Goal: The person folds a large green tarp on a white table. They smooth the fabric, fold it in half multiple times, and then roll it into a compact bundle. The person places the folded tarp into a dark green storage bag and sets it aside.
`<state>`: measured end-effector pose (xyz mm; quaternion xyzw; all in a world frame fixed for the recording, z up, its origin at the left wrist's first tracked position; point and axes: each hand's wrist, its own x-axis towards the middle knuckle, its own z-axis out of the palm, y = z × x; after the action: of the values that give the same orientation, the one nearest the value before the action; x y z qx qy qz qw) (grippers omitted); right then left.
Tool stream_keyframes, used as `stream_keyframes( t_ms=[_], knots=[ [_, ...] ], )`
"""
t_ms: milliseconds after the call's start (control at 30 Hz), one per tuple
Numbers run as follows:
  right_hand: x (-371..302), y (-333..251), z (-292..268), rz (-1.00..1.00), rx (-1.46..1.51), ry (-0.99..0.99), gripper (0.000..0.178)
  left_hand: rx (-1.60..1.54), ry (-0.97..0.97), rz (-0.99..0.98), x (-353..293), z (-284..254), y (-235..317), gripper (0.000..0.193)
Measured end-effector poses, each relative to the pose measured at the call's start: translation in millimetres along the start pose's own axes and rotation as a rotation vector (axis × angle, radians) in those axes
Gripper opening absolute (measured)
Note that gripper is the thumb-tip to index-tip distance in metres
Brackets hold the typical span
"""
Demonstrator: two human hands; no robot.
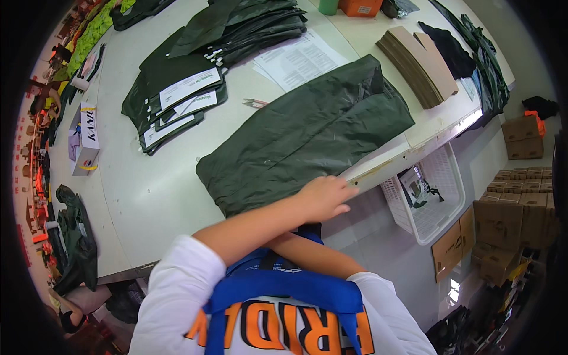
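Head cam: L hand (325,198) nr edge of smooth white table (145,183), fingers loosely tog., thumb apart; R hand hidden under L forearm (254,229), can't tell its fingers. Wrinkled, sheeny dk green cloth bundle (302,136) on table just beyond. Room L; snips (255,103), papers (307,56), flat cardboard stack (417,68) on far side; white plastic basket (441,216) below R.

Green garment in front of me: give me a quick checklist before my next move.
1. Garment smooth: not ok, creases show.
2. Left hand open: ok, by the garment's near edge; contact unclear.
3. Right hand free: cannot tell, hidden from view.
4. Small snips clear of the garment: cannot tell, they lie right by its far edge.
5. Cardboard stack off the garment: ok, beside it.
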<state>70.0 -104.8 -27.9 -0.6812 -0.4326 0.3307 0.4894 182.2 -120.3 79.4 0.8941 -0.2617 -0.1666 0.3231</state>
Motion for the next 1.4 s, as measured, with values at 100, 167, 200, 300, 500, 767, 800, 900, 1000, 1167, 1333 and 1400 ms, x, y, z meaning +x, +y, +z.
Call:
stream_keyframes(
  t_ms=[100, 167, 200, 300, 500, 767, 800, 900, 1000, 1167, 1333, 1400],
  knots=[
    [-3, 5, -6, 0.009, -0.109, 0.046, 0.058, 0.098, 0.497, 0.095, -85, -14, -6, 0.049],
    [0, 3, 1, -0.036, -0.196, 0.032, 0.059, 0.209, 0.646, -0.211, -150, -14, -10, 0.055],
    [-2, 1, 2, -0.046, -0.261, 0.030, 0.059, 0.218, 0.665, -0.403, -172, -8, -8, 0.058],
    [-8, -37, -34, 0.017, -0.465, -0.278, 0.061, 0.152, 0.533, -0.595, -197, 37, -28, 0.063],
    [2, -37, -279, 0.617, -0.366, -0.232, 0.022, 0.278, 0.389, -0.756, -177, 63, -37, 0.058],
    [7, 96, -499, 0.708, -0.385, 0.737, 0.071, 0.311, 0.357, -0.809, -170, 69, -47, 0.056],
    [11, 81, -493, 0.694, -0.344, 0.690, 0.070, 0.311, 0.352, -0.823, -172, 70, -47, 0.057],
    [12, 79, -489, 0.665, 0.030, 0.594, 0.056, 0.289, 0.339, -0.837, -170, 69, -48, 0.058],
    [7, 84, -492, 0.619, -0.095, 0.543, 0.038, 0.274, 0.339, -0.818, -180, 69, -54, 0.058],
    [-8, 110, -481, 0.443, -0.691, 0.560, 0.035, 0.249, 0.280, -0.770, -192, 36, -57, 0.056],
    [-15, 107, -489, 0.418, -0.544, 0.610, 0.033, 0.353, 0.731, -0.775, -169, -10, -99, 0.057],
    [-25, 118, -497, 0.457, -0.721, 0.628, 0.032, 0.451, 0.584, -0.996, -162, -5, -135, 0.062]
  ],
)
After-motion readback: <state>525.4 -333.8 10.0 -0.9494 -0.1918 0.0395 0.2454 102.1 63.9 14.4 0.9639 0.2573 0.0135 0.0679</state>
